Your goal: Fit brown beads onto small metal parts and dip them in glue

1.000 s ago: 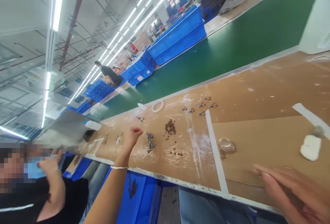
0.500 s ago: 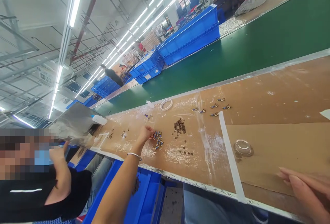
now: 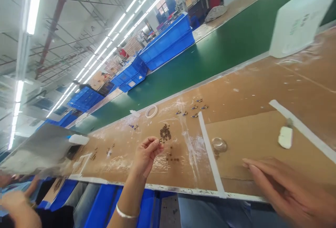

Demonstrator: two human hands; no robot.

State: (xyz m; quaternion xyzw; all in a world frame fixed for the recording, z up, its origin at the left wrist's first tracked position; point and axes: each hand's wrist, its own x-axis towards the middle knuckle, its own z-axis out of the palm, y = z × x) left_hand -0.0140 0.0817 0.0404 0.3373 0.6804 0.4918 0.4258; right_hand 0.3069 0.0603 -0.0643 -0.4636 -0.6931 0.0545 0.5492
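Near the middle of the frame, the left hand (image 3: 147, 152) has its thumb and index fingertips clamped on a small piece (image 3: 161, 141), dark with a golden glint, just at the lower left edge of the loose heap of brown discs (image 3: 166, 132). Most of it is covered, so we cannot make out its full shape.

We judge it very light and stiff, perhaps metal, so a gentle pinch should carry it. Being so small and likely smooth, it could twist or slip out if squeezed off-centre; we would take it by its sides at the middle, leaving any thin ends free in case they bend.

Lower right, the right hand (image 3: 285, 186) has thumb and index tips close together above the bench (image 3: 241, 105); blur keeps us from telling whether anything lies between them. The clear round dish (image 3: 219, 144) is nearby, and several blue-and-gold pieces (image 3: 194, 107) lie apart from both hands, above centre.
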